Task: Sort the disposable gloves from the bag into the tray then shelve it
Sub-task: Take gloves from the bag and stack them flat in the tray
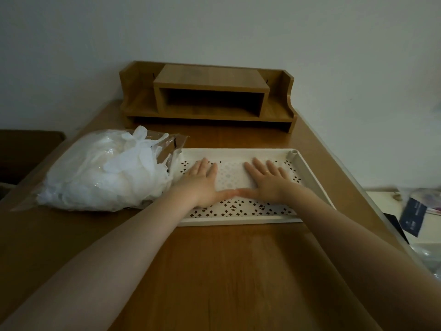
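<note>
Bare desk [214, 271] between me and the tray [238, 219]: free passage. Bulging bag [100, 173] blocks my left, touching the tray's left rim. Strip of desk between tray and shelf [210, 99] open. Shelf's middle slot unobstructed. Clutter [412, 216] lies off the desk's right edge.

Both forearms are bare from the lower frame edge to the wrists; no sleeve, watch or bracelet is visible. The left hand [202, 181] carries no jewellery. The right hand [268, 180] wears one thin band ring [267, 172] on a finger, on the side toward the wooden shelf [210, 96]. Fingernails appear short and unpainted.
</note>
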Available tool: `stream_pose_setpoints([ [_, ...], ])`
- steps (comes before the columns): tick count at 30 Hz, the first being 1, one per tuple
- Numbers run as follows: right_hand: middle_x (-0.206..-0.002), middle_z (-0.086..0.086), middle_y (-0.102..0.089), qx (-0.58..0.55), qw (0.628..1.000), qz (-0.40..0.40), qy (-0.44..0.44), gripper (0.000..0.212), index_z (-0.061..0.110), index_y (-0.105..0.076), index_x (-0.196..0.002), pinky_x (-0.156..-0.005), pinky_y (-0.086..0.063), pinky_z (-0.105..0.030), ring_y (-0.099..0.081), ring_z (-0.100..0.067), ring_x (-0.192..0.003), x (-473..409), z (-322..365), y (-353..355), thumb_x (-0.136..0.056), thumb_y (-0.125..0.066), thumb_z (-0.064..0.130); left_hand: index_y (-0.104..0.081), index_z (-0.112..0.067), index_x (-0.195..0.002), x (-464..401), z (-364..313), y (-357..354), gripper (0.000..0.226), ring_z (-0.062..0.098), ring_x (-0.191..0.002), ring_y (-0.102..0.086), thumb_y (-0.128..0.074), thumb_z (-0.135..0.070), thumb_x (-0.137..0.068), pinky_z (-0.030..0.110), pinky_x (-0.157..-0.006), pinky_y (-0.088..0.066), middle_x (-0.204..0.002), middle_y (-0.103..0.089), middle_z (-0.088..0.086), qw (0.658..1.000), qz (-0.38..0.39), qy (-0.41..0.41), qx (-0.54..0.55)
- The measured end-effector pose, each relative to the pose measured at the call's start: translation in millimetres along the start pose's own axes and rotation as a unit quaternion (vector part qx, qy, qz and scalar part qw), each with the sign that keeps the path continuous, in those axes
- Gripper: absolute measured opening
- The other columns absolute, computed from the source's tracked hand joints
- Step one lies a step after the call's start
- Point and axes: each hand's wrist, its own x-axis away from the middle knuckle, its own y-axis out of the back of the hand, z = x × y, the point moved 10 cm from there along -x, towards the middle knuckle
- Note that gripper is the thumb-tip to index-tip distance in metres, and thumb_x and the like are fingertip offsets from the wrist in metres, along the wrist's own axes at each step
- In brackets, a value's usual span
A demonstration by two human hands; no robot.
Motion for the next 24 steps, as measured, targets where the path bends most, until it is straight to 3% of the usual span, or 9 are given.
stream_pose_setpoints([
  [3,-0.156,-0.002,0.025,-0.008,0.998,0.058,-0.02,0.108,0.034,0.017,-0.148,-0.115,0.007,-0.052,0.021,-0.033,-0.143,12.8,-12.6,-6.4,-0.07,-0.037,0.085,0.018,-0.018,-0.149,5.8,9.4,-1.1,0.104,0.024,-0.144,0.018,-0.025,-0.082,-0.078,0.044,-0.116,0.002,-0.155,0.026,0.007,1.0,0.005,0.012,-0.002],
  [6,-0.155,-0.001,0.029,-0.009,0.997,0.073,0.0,0.104,0.039,0.012,-0.149,-0.114,0.007,-0.053,0.024,-0.031,-0.142,28.4,-12.4,-5.7,-0.072,-0.045,0.08,0.02,-0.02,-0.148,11.0,8.2,0.4,0.102,0.025,-0.143,0.021,-0.025,-0.08,-0.08,0.044,-0.116,0.005,-0.152,0.031,0.006,1.0,0.012,0.006,0.009],
  [8,-0.157,0.003,0.022,-0.02,0.999,-0.001,0.05,0.083,0.041,-0.013,-0.149,-0.115,0.002,-0.052,0.018,-0.027,-0.145,36.9,-3.0,9.6,-0.08,-0.051,0.067,0.023,-0.024,-0.147,14.2,2.1,1.9,0.098,0.023,-0.142,0.024,-0.029,-0.077,-0.083,0.044,-0.115,0.005,-0.149,0.038,0.003,1.0,-0.005,-0.018,0.02],
  [11,-0.155,0.002,-0.023,-0.018,0.984,-0.129,0.122,0.039,0.031,-0.056,-0.124,-0.115,-0.017,-0.043,-0.015,-0.021,-0.143,49.5,14.2,36.8,-0.088,-0.06,0.043,0.014,-0.026,-0.15,23.3,-10.1,9.2,0.089,0.021,-0.143,0.02,-0.034,-0.069,-0.088,0.042,-0.116,0.003,-0.151,0.036,0.002,0.995,-0.056,-0.083,0.006],
  [14,-0.134,0.003,-0.051,0.006,0.978,-0.152,0.145,0.017,0.022,-0.067,-0.101,-0.107,-0.034,-0.036,-0.041,-0.016,-0.125,52.1,25.5,41.4,-0.09,-0.061,0.032,-0.026,-0.022,-0.147,32.3,-13.6,18.6,0.066,0.024,-0.146,-0.001,-0.037,-0.057,-0.093,0.042,-0.117,-0.012,-0.159,0.014,0.004,0.988,-0.103,-0.115,-0.014],
  [16,-0.129,0.003,-0.054,0.006,0.977,-0.157,0.143,0.016,0.019,-0.067,-0.099,-0.104,-0.037,-0.036,-0.044,-0.016,-0.121,51.1,27.1,42.2,-0.091,-0.06,0.031,-0.048,-0.018,-0.126,38.4,-15.9,28.1,0.039,0.023,-0.144,-0.017,-0.043,-0.043,-0.096,0.039,-0.114,-0.023,-0.159,-0.006,0.003,0.978,-0.152,-0.143,-0.005],
  [18,-0.129,0.002,-0.054,-0.009,0.98,-0.149,0.131,0.017,0.018,-0.067,-0.097,-0.105,-0.035,-0.036,-0.043,-0.016,-0.121,49.7,23.4,42.6,-0.091,-0.058,0.032,-0.053,-0.016,-0.108,45.0,-19.9,35.4,0.018,0.022,-0.141,-0.025,-0.045,-0.029,-0.098,0.036,-0.113,-0.025,-0.156,-0.023,0.003,0.963,-0.203,-0.178,-0.019],
  [21,-0.133,0.001,-0.052,-0.02,0.989,-0.109,0.098,0.022,0.018,-0.067,-0.094,-0.109,-0.031,-0.039,-0.04,-0.018,-0.126,46.3,20.0,39.4,-0.092,-0.055,0.037,-0.054,-0.016,-0.107,49.2,-19.7,37.4,0.015,0.017,-0.138,-0.027,-0.045,-0.024,-0.098,0.03,-0.112,-0.022,-0.15,-0.033,0.001,0.96,-0.2,-0.192,-0.023],
  [24,-0.131,-0.002,-0.052,-0.067,0.979,-0.17,0.093,0.028,0.018,-0.064,-0.096,-0.106,-0.035,-0.04,-0.043,-0.021,-0.125,48.9,36.9,56.6,-0.093,-0.05,0.043,-0.051,-0.016,-0.108,65.1,-12.6,59.5,0.019,0.012,-0.111,-0.049,-0.04,-0.028,-0.099,0.024,-0.092,-0.041,-0.125,-0.053,0.001,0.955,-0.237,-0.175,0.033],
])
